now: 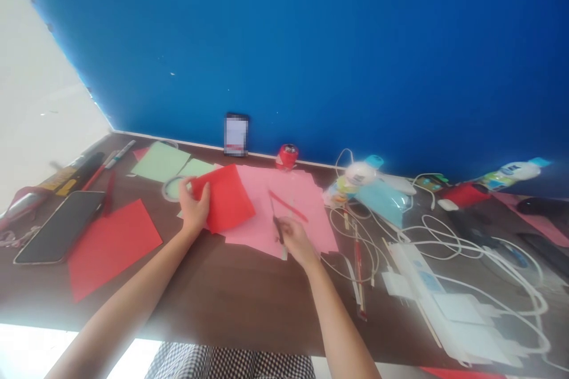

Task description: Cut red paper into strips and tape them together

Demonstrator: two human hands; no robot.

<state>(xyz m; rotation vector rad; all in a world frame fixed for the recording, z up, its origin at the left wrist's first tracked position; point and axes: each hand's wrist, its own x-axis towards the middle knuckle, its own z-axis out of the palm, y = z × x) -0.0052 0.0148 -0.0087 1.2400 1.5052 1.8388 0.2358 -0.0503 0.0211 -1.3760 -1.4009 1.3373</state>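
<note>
My left hand [194, 204] pinches the left edge of a red sheet of paper [226, 196] that lies partly on pink paper sheets [284, 201] on the dark wooden desk [231, 290]. My right hand [297, 238] is closed around a thin dark tool [276, 222], apparently a craft knife or pen, its tip pointing away over the pink paper. A narrow red strip [288, 205] lies on the pink paper just beyond that hand.
Another red sheet [111, 244] and a phone [60, 226] lie at left, with pens [111, 160], green paper [162, 161] and a tape roll [171, 189]. White cables and chargers [444, 260] crowd the right. A small phone [236, 134] leans on the blue wall.
</note>
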